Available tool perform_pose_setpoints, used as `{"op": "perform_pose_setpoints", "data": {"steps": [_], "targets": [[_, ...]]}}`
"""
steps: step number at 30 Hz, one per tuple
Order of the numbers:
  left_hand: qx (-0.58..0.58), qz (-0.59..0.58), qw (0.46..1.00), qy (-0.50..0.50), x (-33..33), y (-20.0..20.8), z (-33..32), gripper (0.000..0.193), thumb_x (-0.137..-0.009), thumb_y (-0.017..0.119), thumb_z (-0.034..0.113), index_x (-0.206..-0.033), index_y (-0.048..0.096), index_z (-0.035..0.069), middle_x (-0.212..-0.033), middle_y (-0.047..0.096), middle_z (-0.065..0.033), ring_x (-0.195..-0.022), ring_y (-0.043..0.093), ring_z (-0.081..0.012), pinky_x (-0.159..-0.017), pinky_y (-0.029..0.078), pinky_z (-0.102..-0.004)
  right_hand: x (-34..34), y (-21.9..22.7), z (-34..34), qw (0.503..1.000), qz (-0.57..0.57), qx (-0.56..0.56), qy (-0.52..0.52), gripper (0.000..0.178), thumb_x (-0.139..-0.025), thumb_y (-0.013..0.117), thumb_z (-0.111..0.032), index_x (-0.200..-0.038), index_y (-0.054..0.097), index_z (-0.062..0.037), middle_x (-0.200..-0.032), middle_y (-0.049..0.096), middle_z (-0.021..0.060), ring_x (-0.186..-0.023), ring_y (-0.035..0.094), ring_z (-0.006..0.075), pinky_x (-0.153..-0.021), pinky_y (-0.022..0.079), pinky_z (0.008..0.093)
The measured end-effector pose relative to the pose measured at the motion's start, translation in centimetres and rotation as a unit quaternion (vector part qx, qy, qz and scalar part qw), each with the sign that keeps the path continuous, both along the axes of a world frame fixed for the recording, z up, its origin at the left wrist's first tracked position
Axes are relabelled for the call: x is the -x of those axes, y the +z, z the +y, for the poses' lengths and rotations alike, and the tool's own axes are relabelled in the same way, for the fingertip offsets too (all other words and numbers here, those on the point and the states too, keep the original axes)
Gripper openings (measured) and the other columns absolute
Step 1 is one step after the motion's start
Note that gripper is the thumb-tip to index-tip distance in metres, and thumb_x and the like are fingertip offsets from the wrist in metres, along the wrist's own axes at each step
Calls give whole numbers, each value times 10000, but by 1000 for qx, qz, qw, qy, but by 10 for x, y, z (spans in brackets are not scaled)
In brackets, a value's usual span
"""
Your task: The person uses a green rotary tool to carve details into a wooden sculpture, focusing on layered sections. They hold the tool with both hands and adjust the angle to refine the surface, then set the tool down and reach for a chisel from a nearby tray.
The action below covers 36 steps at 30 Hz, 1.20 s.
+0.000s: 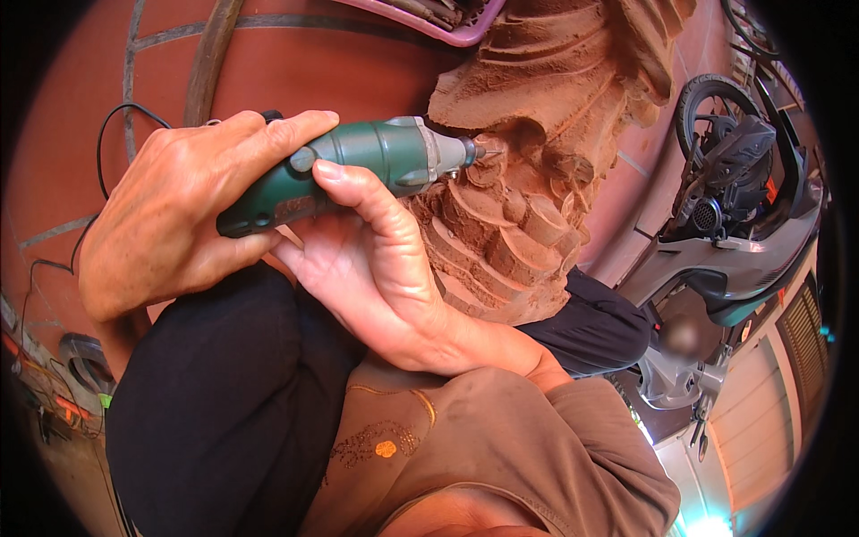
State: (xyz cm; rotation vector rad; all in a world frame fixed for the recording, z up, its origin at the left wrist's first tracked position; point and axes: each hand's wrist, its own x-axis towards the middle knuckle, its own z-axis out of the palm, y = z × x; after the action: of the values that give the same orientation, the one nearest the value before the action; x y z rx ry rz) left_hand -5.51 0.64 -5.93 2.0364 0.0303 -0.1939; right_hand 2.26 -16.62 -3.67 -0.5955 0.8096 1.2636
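A green rotary carving tool [371, 154] with a grey metal nose lies nearly level across the middle of the view. My left hand [174, 201] is wrapped over its rear part from the left. My right hand [371, 255] grips it from below, thumb up along the near side; its other fingers are mostly hidden behind the tool. The thin bit [488, 154] points right and meets, or almost meets, a reddish-brown wood carving [510, 242]. Deep folds run across the carving's upper part, with rounded, layered shapes lower down. Reddish dust coats its surface.
My dark-trousered knee [206, 403] is close under the left hand. A black cord [106, 170] runs down the left side over the red tile floor [295, 67]. At the top are a pink basket [465, 34] and a wooden bar [210, 63]. A motorbike [734, 233] is at right.
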Motion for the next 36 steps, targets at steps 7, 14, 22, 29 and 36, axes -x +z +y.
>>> {"op": "perform_pose_setpoints", "data": {"steps": [7, 14, 22, 29, 36], "targets": [[4, 8, 1000, -5, 2, -1, 1, 884, -586, 845, 92, -1408, 524, 41, -969, 654, -171, -813, 641, -355, -712, 512, -422, 2, 1, -1, 1000, -1, 2, 6, 354, -889, 732, -190, -1187, 558, -113, -1140, 614, 6, -1111, 561, 139, -1060, 401, 365], [2, -9, 1000, 1, 7, 0, 0, 856, -625, 838, 103, -1416, 517, 40, -963, 651, -172, -808, 642, -349, -703, 508, -418, 5, 2, -2, 1000, -5, -4, 15, 376, -891, 731, -205, -1207, 555, -102, -1154, 614, 14, -1125, 557, 139, -1082, 382, 367], [16, -9, 1000, 1, 9, -2, 1, 846, -636, 833, 100, -1420, 519, 50, -934, 638, -162, -789, 634, -341, -692, 502, -415, 8, 1, -3, 1000, -14, -9, 19, 400, -895, 727, -212, -1231, 539, -102, -1186, 600, 15, -1165, 542, 139, -1113, 357, 375], [18, 9, 1000, 2, 11, -1, 0, 841, -635, 830, 99, -1416, 522, 47, -935, 638, -165, -793, 634, -342, -700, 501, -416, 10, -1, -3, 1000, -6, -12, 22, 397, -898, 724, -209, -1232, 537, -102, -1191, 598, 16, -1168, 540, 142, -1113, 356, 378], [29, 21, 999, -1, 16, -4, 1, 855, -610, 805, 69, -1416, 520, 40, -935, 636, -171, -794, 628, -352, -704, 495, -421, 14, -1, -2, 1000, 1, -12, 24, 392, -908, 711, -222, -1235, 537, -95, -1192, 604, 25, -1162, 546, 149, -1102, 364, 374]]}}
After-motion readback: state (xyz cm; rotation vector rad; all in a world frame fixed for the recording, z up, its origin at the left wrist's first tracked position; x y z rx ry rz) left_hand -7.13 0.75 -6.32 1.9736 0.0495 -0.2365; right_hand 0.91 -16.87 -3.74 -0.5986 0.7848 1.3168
